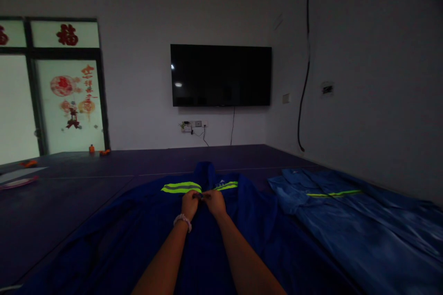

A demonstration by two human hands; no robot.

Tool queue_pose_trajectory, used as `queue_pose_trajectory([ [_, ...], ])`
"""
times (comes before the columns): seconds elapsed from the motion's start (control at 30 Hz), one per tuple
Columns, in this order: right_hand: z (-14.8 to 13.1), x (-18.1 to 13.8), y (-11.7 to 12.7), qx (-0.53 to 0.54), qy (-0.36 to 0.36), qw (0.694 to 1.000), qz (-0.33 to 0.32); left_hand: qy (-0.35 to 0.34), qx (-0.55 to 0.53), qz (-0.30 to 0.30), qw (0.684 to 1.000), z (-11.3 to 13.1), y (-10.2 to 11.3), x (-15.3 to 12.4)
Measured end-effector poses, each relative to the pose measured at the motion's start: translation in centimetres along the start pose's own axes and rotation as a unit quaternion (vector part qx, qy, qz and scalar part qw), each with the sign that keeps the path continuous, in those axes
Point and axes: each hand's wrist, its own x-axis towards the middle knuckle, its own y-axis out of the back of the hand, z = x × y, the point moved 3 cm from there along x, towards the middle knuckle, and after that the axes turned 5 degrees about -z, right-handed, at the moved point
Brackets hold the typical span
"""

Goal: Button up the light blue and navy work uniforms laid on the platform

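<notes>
A dark blue work jacket (145, 230) with yellow-green reflective stripes (181, 187) lies spread flat on a dark table in front of me. My left hand (190, 204), with a pale band at the wrist, and my right hand (215, 202) meet at the jacket's chest, just below the stripes. Both hands are closed in a pinch on the jacket's front at its centre line. What small part they grip is too dark to make out.
A second blue jacket (346, 221) with a reflective stripe lies to the right beside the white wall. The dark table (86, 179) stretches far ahead. Small orange items (98, 150) sit at its far left. A black TV (220, 75) hangs on the far wall.
</notes>
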Motion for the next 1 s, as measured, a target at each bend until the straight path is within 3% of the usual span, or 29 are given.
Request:
queue_pose_trajectory([
  [0.6,-1.3,-0.8,0.4,-0.094,-0.008,0.995,0.02,-0.005,-0.008,0.02,1.0,-0.1,-0.1,0.1],
  [0.87,-1.4,-1.3,1.2,-0.1,-0.082,0.988,0.081,0.007,-0.032,0.011,0.999,-0.4,-0.2,0.2],
  [1.0,-1.4,-1.2,1.0,-0.112,-0.085,0.989,0.049,0.007,-0.038,-0.001,0.999,-0.3,-0.2,0.1],
])
